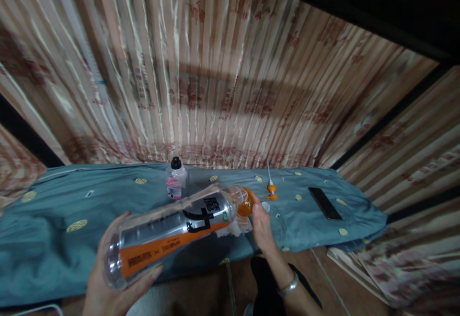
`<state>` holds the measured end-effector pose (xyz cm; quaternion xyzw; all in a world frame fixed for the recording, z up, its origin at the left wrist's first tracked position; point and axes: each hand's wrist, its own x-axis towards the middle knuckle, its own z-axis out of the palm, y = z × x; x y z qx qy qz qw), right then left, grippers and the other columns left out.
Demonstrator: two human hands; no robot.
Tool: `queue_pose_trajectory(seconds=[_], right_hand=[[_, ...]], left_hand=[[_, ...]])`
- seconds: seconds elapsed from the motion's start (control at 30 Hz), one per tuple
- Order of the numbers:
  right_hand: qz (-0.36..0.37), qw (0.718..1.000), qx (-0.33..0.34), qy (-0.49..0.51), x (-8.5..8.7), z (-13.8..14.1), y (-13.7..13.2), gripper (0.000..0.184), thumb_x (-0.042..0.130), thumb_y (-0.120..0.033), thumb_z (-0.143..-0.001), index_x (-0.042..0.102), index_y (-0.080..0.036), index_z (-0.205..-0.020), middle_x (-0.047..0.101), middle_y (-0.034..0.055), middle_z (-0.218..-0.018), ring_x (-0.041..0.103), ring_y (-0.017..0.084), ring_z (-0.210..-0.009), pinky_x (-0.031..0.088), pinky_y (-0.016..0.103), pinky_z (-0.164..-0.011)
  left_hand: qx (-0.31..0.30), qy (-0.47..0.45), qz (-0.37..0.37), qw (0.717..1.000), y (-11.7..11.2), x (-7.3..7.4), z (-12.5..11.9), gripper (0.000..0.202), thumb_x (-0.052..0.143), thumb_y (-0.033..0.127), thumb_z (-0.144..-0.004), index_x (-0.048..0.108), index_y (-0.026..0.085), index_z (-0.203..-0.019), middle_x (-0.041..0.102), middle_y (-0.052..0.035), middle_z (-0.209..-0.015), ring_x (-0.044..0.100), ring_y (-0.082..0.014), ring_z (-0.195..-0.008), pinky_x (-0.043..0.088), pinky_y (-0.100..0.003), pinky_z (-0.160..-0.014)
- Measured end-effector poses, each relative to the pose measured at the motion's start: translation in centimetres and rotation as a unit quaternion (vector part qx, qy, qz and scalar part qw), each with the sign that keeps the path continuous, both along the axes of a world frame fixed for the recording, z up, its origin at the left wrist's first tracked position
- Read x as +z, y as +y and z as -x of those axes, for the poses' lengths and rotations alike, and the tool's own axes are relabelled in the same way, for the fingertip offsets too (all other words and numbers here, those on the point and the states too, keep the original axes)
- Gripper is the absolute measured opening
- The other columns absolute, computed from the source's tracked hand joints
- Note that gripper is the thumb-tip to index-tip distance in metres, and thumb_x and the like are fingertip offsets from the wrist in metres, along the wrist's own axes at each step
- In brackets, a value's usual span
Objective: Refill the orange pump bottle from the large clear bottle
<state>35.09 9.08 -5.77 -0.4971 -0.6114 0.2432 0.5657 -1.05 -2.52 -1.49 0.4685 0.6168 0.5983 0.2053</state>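
My left hand (pixel 118 277) is wrapped around the base of a large clear plastic drink bottle (pixel 172 229) with a silver and orange label. The drink bottle lies nearly level, its neck pointing right and slightly up. At that neck is a small translucent orange bottle (pixel 246 203), which my right hand (pixel 262 222) grips from the right. Whether the two mouths touch or only overlap, I cannot tell. Beyond them, an orange pump head (pixel 271 190) with a clear tube lies on the bed. Under the necks is a crumpled white tissue (pixel 235 227).
A clear bottle with a pink label and black cap (pixel 176 181) stands on the blue-green bedsheet (pixel 118 189). To the right lie a dark phone (pixel 324 203) and a small whitish disc (pixel 266 206). Patterned curtains (pixel 215 76) hang behind, with dark bed-frame bars.
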Motion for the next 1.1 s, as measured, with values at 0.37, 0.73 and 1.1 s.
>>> queue_pose_trajectory(seconds=[0.37, 0.73, 1.1], right_hand=[[0.002, 1.0, -0.002, -0.004, -0.3, -0.2, 0.0, 0.075, 0.038, -0.076, -0.119, 0.076, -0.022, -0.156, 0.081, 0.014, -0.154, 0.075, 0.033, -0.147, 0.058, 0.054, -0.13], [-0.003, 1.0, 0.004, -0.011, -0.6, -0.2, 0.1, 0.072, 0.039, -0.073, -0.12, 0.073, -0.023, -0.159, 0.079, 0.0135, -0.157, 0.074, 0.033, -0.149, 0.058, 0.053, -0.13], [-0.002, 1.0, 0.003, -0.012, -0.9, -0.4, 0.1, 0.071, 0.039, -0.072, -0.12, 0.074, -0.023, -0.159, 0.079, 0.0141, -0.157, 0.073, 0.033, -0.15, 0.057, 0.054, -0.131]], left_hand=[[-0.048, 0.014, 0.005, 0.999, 0.1, -1.4, 1.7, 0.113, 0.108, 0.051, -0.059, 0.064, 0.031, -0.16, 0.072, -0.0124, -0.163, 0.076, -0.0445, -0.144, 0.059, -0.06, -0.124], [-0.047, -0.001, 0.003, 0.999, 0.2, -0.5, 1.0, 0.113, 0.108, 0.054, -0.058, 0.064, 0.03, -0.159, 0.067, -0.0124, -0.171, 0.069, -0.0475, -0.153, 0.052, -0.064, -0.13], [0.031, -0.026, -0.015, 0.999, -0.3, 1.7, -3.2, 0.105, 0.099, 0.071, -0.063, 0.068, 0.038, -0.157, 0.073, -0.0086, -0.16, 0.073, -0.0504, -0.144, 0.055, -0.068, -0.13]])
